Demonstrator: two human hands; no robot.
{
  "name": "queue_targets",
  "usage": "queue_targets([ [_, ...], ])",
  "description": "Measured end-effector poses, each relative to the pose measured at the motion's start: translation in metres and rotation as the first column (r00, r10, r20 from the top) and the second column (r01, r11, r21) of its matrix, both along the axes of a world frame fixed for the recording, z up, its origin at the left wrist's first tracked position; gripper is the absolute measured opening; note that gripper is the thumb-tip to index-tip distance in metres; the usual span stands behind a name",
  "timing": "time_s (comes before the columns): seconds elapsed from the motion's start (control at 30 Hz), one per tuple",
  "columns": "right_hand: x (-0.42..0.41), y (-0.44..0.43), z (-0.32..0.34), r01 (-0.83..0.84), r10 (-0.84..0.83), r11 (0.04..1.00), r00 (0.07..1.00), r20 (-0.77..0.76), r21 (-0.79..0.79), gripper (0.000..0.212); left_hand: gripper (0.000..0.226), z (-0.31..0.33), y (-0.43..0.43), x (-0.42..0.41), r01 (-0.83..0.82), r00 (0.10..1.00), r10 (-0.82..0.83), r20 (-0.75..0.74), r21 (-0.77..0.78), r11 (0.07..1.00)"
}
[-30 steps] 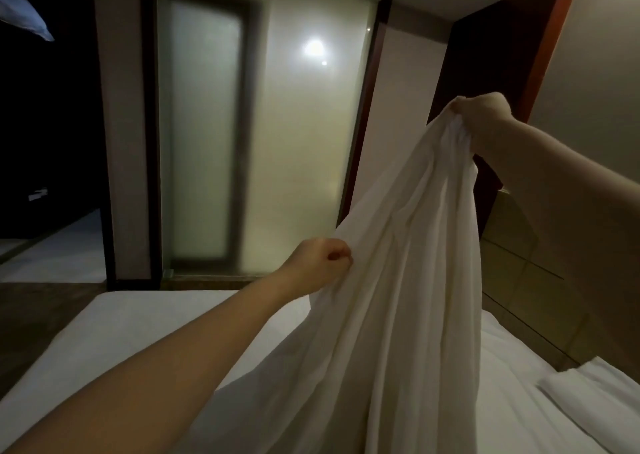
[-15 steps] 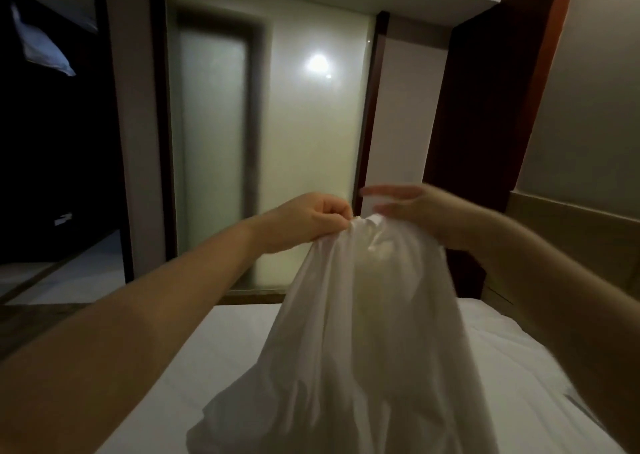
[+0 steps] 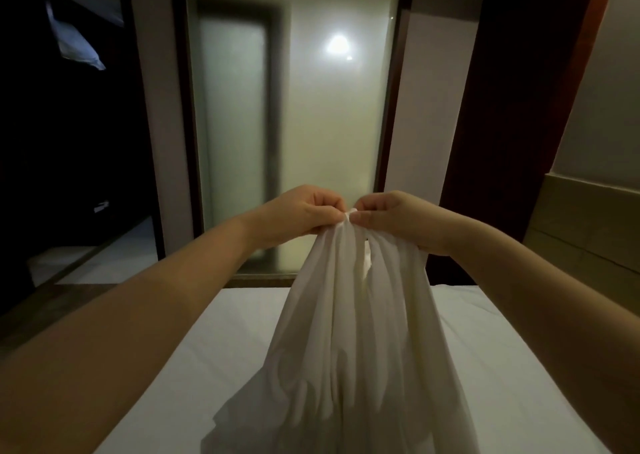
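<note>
A white sheet (image 3: 349,332) hangs in long folds from both hands down onto the bed (image 3: 221,356). My left hand (image 3: 298,216) grips its top edge with curled fingers. My right hand (image 3: 398,221) pinches the same bunched edge right beside it, so the two hands touch at the cloth. The sheet's lower end lies crumpled on the mattress at the bottom of the view.
Beyond the foot of the bed stands a frosted glass wall (image 3: 332,124) with a glass door (image 3: 235,135). A dark opening (image 3: 69,142) lies to the left. A dark wooden panel (image 3: 512,107) and a padded headboard (image 3: 588,225) are on the right.
My right hand came down from high on the right to meet my left hand and closed on the sheet's edge. The sheet now hangs gathered between both hands.
</note>
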State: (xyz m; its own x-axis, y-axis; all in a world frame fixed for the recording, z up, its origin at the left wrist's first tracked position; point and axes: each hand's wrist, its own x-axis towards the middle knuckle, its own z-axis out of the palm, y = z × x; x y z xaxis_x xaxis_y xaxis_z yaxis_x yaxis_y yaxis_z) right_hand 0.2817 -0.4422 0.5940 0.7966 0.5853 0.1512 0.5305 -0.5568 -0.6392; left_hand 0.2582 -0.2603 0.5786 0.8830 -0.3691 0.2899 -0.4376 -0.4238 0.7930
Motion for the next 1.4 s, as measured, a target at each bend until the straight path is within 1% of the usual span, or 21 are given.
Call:
queue_targets([
  [0.1,0.004,0.015,-0.001,0.071,-0.073,0.997,0.989,0.128,0.018,0.018,0.023,-0.007,0.005,-0.001,-0.06,0.998,0.061,0.006,-0.093,0.994],
  [0.2,0.007,0.024,-0.002,0.099,-0.107,0.994,0.976,0.188,0.05,0.015,0.017,-0.015,0.009,0.0,-0.092,0.995,0.083,-0.051,-0.222,0.971],
  [0.23,0.009,0.025,-0.002,0.107,-0.119,0.992,0.972,0.204,0.072,0.014,0.019,-0.018,0.01,0.001,-0.094,0.995,0.082,-0.063,-0.232,0.968],
  [0.3,0.012,0.028,-0.002,0.132,-0.157,0.984,0.959,0.238,0.12,0.013,0.022,-0.025,0.009,0.001,-0.109,0.993,0.098,-0.064,-0.207,0.972],
  [0.37,0.017,0.03,0.0,0.16,-0.195,0.978,0.935,0.297,0.138,0.012,0.013,-0.028,0.008,0.001,-0.132,0.991,0.123,-0.055,-0.21,0.969],
  [0.47,0.029,0.03,0.006,0.195,-0.241,0.967,0.903,0.354,0.161,0.016,0.009,-0.029,0.011,0.003,-0.132,0.989,0.11,-0.098,-0.256,0.957],
  [0.6,0.048,0.023,0.018,0.288,-0.34,0.938,0.868,0.361,0.192,0.024,0.01,-0.033,0.018,0.005,-0.083,0.98,0.031,-0.197,-0.263,0.961],
  [0.7,0.062,0.01,0.027,0.364,-0.428,0.9,0.842,0.327,0.242,0.024,0.018,-0.041,0.033,0.007,-0.12,0.971,0.055,-0.233,-0.275,0.954],
  [0.8,0.074,-0.002,0.031,0.431,-0.507,0.852,0.82,0.264,0.297,0.023,0.023,-0.051,0.049,0.006,-0.117,0.973,0.09,-0.213,-0.117,0.986],
  [0.83,0.077,-0.004,0.03,0.446,-0.524,0.842,0.812,0.257,0.304,0.022,0.023,-0.054,0.053,0.006,-0.111,0.972,0.088,-0.219,-0.097,0.989],
  [0.87,0.079,-0.006,0.03,0.459,-0.538,0.833,0.803,0.256,0.309,0.022,0.022,-0.056,0.057,0.008,-0.113,0.968,0.083,-0.237,-0.115,0.987],
  [0.9,0.081,-0.009,0.03,0.473,-0.555,0.822,0.791,0.257,0.318,0.022,0.022,-0.059,0.062,0.009,-0.122,0.96,0.074,-0.269,-0.169,0.978],
  [0.97,0.085,-0.016,0.031,0.502,-0.592,0.795,0.767,0.248,0.341,0.023,0.023,-0.064,0.074,0.013,-0.146,0.944,0.028,-0.329,-0.34,0.929],
  [1.03,0.089,-0.024,0.031,0.531,-0.619,0.773,0.751,0.23,0.347,0.023,0.024,-0.067,0.087,0.015,-0.169,0.934,-0.008,-0.357,-0.463,0.87],
  [1.07,0.09,-0.026,0.031,0.54,-0.622,0.772,0.751,0.224,0.335,0.023,0.024,-0.068,0.092,0.017,-0.173,0.933,-0.016,-0.36,-0.488,0.856],
  [1.1,0.09,-0.026,0.03,0.54,-0.614,0.78,0.758,0.22,0.315,0.023,0.024,-0.069,0.095,0.019,-0.173,0.935,-0.008,-0.355,-0.476,0.862],
  [1.2,0.085,-0.017,0.025,0.485,-0.543,0.832,0.812,0.214,0.27,0.023,0.019,-0.065,0.091,0.024,-0.205,0.944,0.098,-0.316,-0.328,0.922],
  [1.23,0.082,-0.013,0.024,0.453,-0.508,0.853,0.834,0.215,0.259,0.023,0.019,-0.062,0.087,0.026,-0.211,0.948,0.118,-0.296,-0.303,0.929],
  [1.3,0.076,-0.005,0.023,0.377,-0.425,0.9,0.872,0.244,0.219,0.021,0.018,-0.055,0.077,0.03,-0.171,0.957,0.087,-0.275,-0.297,0.94],
  [1.4,0.068,0.005,0.022,0.28,-0.315,0.947,0.905,0.285,0.157,0.016,0.02,-0.049,0.061,0.036,-0.057,0.939,-0.057,-0.339,-0.319,0.946],
])
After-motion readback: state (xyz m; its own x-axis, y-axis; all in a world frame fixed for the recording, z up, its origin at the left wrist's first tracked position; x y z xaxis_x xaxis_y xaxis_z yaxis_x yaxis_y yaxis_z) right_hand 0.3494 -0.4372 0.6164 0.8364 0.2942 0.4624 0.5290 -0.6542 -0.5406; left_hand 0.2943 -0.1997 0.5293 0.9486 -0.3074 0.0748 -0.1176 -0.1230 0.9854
